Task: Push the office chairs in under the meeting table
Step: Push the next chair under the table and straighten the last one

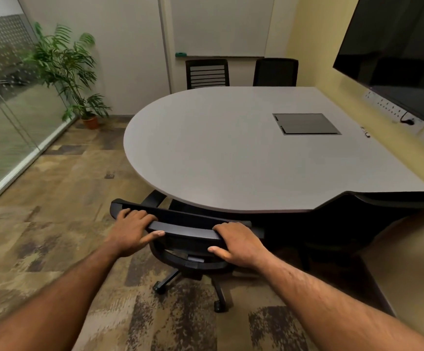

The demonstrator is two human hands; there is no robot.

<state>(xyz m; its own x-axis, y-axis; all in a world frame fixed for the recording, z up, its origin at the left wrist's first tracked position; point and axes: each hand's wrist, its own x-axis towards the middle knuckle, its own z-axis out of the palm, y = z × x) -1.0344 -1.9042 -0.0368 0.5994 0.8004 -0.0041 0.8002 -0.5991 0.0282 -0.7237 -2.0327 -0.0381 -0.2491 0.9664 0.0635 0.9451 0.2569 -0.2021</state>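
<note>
Office chairs, four: I am counting one near chair (188, 225) at the rounded end of the meeting table (218, 153), with its backrest top just beside the table's edge, one armrest showing under the top and its castors sitting on the carpet (54, 198). A second chair (345, 224) is sitting against the near right edge. A far left chair (207, 73) and a far right chair (275, 72) are standing at the opposite edge. Hands, two: I am seeing the left hand (132, 229) and the right hand (238, 243) both gripping the near chair's top rail, fingers curled over it and thumbs lying along its near side. Table, one: a pale grey top is carrying one dark cable hatch (306, 123) set flush, and one small item by the wall that I cannot make out. Room: one whiteboard (221, 24) is hanging behind the far chairs and one black screen (398, 46) is hanging on the yellow right wall above one socket strip (395, 112). One potted plant (66, 69) is standing in the left corner beside one glass partition (3, 110).
</note>
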